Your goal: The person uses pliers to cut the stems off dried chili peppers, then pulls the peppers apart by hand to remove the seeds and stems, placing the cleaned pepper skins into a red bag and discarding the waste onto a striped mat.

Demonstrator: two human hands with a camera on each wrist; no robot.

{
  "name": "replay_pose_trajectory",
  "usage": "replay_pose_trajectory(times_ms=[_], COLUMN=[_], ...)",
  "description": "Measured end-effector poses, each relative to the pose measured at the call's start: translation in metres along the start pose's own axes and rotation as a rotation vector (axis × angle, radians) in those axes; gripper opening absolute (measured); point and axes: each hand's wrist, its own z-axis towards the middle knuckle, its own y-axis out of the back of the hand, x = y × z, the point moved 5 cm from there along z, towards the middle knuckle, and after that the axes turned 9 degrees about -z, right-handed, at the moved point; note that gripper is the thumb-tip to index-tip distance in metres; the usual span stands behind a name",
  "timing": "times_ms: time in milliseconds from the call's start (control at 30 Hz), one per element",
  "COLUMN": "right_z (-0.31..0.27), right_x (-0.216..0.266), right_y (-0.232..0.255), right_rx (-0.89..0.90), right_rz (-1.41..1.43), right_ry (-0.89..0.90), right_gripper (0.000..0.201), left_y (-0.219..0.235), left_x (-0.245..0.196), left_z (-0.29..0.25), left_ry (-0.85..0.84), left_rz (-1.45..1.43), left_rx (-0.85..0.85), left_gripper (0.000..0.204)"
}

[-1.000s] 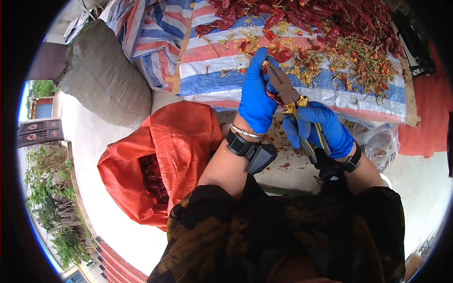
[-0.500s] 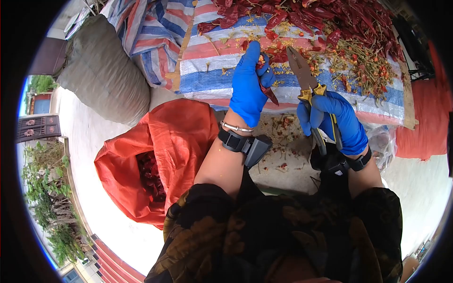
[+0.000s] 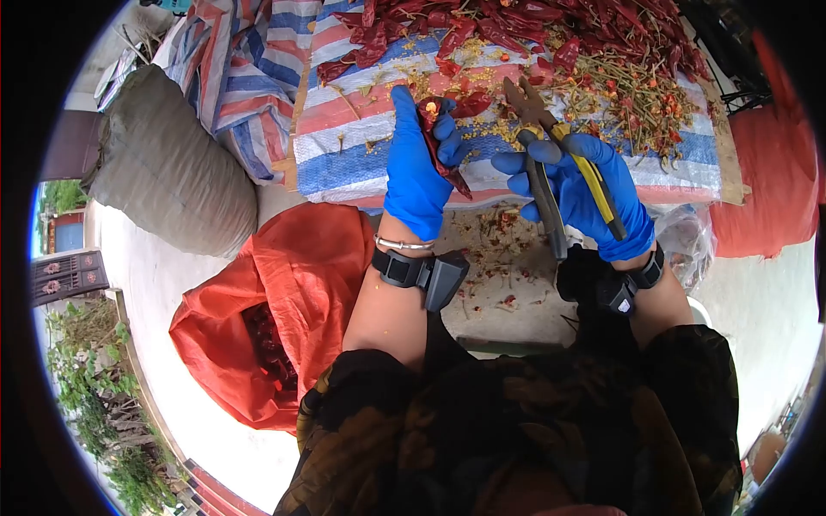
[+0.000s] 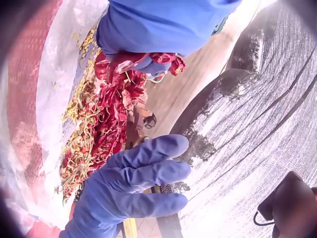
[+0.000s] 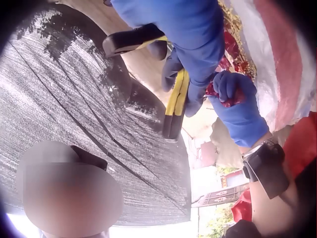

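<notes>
In the head view my blue-gloved left hand (image 3: 418, 176) grips a dried red chili pepper (image 3: 436, 150). Pale seeds show at the pepper's upper end, and its narrow tip hangs below the fingers. To its right, my gloved right hand (image 3: 602, 198) holds a pair of pliers (image 3: 551, 142) with yellow and black handles. The handles are spread, and the pliers' brown head points up toward the chili pile, apart from the pepper. Several fingers (image 4: 148, 176) of the right hand extend outward in the left wrist view.
Dried red chilies (image 3: 602, 34) cover the far side of a striped woven sheet (image 3: 344, 163), with stems (image 3: 641, 107) and seeds nearer. An orange-red sack (image 3: 323, 258) with chilies inside stands at left, before a full grey sack (image 3: 176, 163). Scraps litter the floor (image 3: 508, 318).
The pliers, earlier at the pepper's upper end, have moved away to the right, and their handles have spread. The left hand has shifted left with the pepper, whose seedy end now shows.
</notes>
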Motion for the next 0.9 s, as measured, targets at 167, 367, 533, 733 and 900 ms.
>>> replay_pose_trajectory(times_ms=[167, 367, 533, 733, 900], right_z=[-0.006, -0.046, -0.11, -0.132, -0.11], right_x=[0.024, 0.102, 0.159, 0.169, 0.161], right_y=[0.026, 0.083, 0.119, 0.172, 0.162], right_rx=[-0.154, -0.847, -1.55, -1.741, -1.861], right_rz=[-0.204, -1.114, -1.711, -1.971, -2.22], right_ry=[-0.028, 0.438, 0.587, 0.265, 0.354], right_gripper=[0.044, 0.028, 0.029, 0.037, 0.039], left_y=[-0.002, -0.003, -0.004, 0.002, 0.004], left_x=[-0.005, -0.011, -0.011, -0.01, -0.011], left_z=[0.001, -0.001, -0.004, 0.0, -0.001], left_ry=[0.06, 0.048, 0.038, 0.019, -0.025], left_rz=[-0.156, -0.118, -0.1, -0.097, -0.083], left_rx=[0.049, 0.105, 0.065, 0.009, -0.051], left_gripper=[0.054, 0.041, 0.037, 0.037, 0.041])
